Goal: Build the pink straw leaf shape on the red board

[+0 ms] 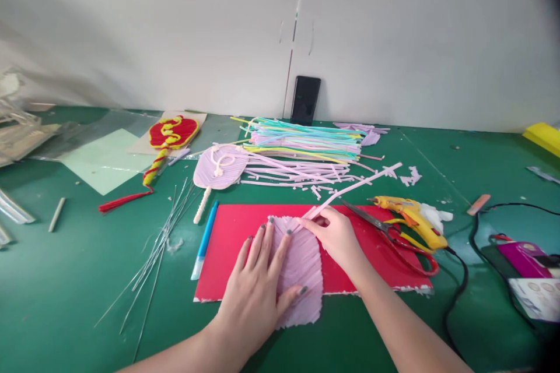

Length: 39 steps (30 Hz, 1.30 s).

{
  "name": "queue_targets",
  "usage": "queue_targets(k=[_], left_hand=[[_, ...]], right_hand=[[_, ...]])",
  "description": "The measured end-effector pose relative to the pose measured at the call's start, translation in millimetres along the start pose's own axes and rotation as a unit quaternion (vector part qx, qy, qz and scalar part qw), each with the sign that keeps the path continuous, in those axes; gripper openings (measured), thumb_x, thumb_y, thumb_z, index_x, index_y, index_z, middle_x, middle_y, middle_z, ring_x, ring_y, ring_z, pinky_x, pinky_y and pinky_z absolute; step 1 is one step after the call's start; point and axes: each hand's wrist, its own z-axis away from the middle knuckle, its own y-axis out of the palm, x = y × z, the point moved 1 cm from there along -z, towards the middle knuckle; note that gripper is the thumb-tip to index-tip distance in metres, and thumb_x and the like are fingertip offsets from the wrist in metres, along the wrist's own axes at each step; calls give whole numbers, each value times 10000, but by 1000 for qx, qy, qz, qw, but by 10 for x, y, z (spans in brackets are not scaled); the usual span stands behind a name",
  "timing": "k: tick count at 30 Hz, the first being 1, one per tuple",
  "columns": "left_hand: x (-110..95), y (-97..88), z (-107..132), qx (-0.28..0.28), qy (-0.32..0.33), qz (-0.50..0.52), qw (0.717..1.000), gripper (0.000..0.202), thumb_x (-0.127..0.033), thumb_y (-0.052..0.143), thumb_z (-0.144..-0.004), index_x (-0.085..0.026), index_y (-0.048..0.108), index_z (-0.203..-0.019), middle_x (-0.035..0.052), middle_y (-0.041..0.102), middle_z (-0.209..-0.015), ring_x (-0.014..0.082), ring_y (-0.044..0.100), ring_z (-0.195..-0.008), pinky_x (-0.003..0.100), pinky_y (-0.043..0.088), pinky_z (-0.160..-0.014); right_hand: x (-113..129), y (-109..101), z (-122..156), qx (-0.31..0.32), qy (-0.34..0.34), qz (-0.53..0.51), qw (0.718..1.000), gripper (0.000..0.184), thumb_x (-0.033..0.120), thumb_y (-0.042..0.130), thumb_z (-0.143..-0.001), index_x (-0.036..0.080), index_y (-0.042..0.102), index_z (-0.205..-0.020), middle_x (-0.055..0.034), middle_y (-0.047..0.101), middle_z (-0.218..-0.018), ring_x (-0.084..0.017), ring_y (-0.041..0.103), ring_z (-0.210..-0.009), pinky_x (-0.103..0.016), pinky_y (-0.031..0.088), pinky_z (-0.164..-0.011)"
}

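Observation:
A lilac oval panel (301, 280), covered in slanting rows of pipe cleaners, lies partly on a red board (236, 218) and overhangs its near edge. My left hand (262, 274) rests flat on the panel's left side, fingers spread. At the panel's top right, my right hand (335, 233) pinches a lilac pipe cleaner (361, 184), whose long free end points up and right. Red-handled scissors (389, 233) lie on the board's right side, beside a yellow hot glue gun (413, 218). A blue pen (205, 239) lies along the board's left edge.
Bundled pastel pipe cleaners (306, 139) lie behind the board, beside a lilac fan (221, 166). Further left are a red-and-yellow fan (172, 133) and thin wires (160, 250). A phone (306, 100) leans on the wall. A black cord (457, 294) runs at right.

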Motion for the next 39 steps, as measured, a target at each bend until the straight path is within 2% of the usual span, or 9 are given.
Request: queue_targets(k=[4,8,13,16,24,31,34,36,39], left_hand=[[10,-4,0,13,-2,13,1000,694,-634,376,-869,-186,411,-1398,190,431,-1427,323,454,-1277,464,408,-985],[9,-7,0,13,-1,16,1000,693,-628,381,-870,-165,434,-1382,204,438,-1418,333,465,-1267,471,418,-979],[7,-16,-6,5,3,9,1000,682,-617,379,-877,-155,444,-1374,211,438,-1415,334,482,-1253,466,434,-970],[10,-13,-10,7,4,7,1000,676,-611,383,-877,-152,449,-1369,216,442,-1410,335,476,-1259,473,434,-976],[2,-6,-11,3,2,20,1000,663,-582,390,-885,-135,438,-1372,229,439,-1408,343,466,-1265,487,431,-978],[2,16,7,-2,-2,22,1000,655,-586,386,-884,-154,440,-1373,206,425,-1427,332,446,-1281,485,410,-999],[2,9,7,-4,-3,26,1000,645,-577,374,-894,-153,439,-1375,208,425,-1426,335,449,-1278,485,406,-1001],[0,5,9,1,-3,24,1000,646,-578,375,-893,-149,446,-1371,211,433,-1419,342,455,-1272,489,411,-997],[-1,9,13,4,-3,22,1000,641,-576,372,-893,-151,453,-1367,210,436,-1417,347,457,-1270,493,420,-991]], right_hand=[[23,-11,-2,-3,5,-1,1000,352,549,668,-719,202,656,-654,-53,671,-717,-187,627,-615,-282,479,-574],[28,-31,3,12,25,-15,1000,365,561,676,-704,201,640,-660,-16,616,-616,-135,535,-435,-262,411,-434],[3,-53,12,58,44,-63,995,391,568,552,-810,199,581,-684,26,537,-584,-92,464,-338,-247,358,-366],[-5,-65,16,49,30,-45,997,377,559,536,-828,201,589,-723,26,532,-614,-84,453,-337,-251,365,-376],[-44,-19,-10,-71,-76,92,990,295,452,595,-829,212,577,-658,-30,596,-710,-148,559,-575,-281,468,-587],[0,19,21,-71,-94,115,986,303,455,540,-861,214,591,-685,-42,610,-728,-157,567,-584,-292,466,-594],[37,-223,41,-85,-86,124,985,319,487,523,-859,213,616,-726,-40,633,-710,-165,582,-573,-294,462,-601],[-21,-554,50,-150,-65,168,972,333,509,522,-847,210,632,-752,-50,656,-713,-185,605,-617,-303,459,-642],[-277,-1165,70,-233,-18,268,935,362,533,501,-827,208,651,-772,-93,691,-819,-231,627,-717,-330,452,-673]])
